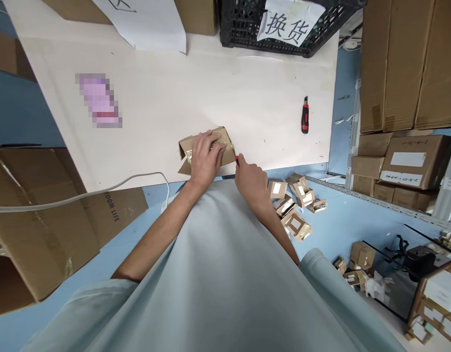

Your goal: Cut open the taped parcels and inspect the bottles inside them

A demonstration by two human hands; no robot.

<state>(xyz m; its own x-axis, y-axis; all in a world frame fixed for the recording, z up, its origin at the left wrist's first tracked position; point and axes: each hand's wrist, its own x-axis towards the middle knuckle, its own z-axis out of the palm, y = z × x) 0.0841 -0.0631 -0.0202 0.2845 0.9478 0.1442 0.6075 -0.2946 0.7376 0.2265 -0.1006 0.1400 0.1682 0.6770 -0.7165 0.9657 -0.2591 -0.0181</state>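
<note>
Box [227, 155] is right in front of me at the near edge of the white table [211, 88], small brown cardboard with shiny tape across the top and a flap sticking out at its left end. My left hand [204, 159] is lying over the top of it, fingers bent and fairly close together, touching the cardboard and tape; can't really tell if they're gripping or just pressing. My right hand [251, 178] is at the box's right end, fingers clamped around a red handle [237, 159], and most of that is hidden in my fist, so no clue about its tip. Other stuff on the table: a red and black cutter [305, 116] off to the right, well apart from my hands, a pinkish thing [101, 100] over on the left that's too blurred to make out, and a black crate [243, 29] at the far side. Down on the blue floor to my right there's a pile of small boxes [297, 205].
</note>
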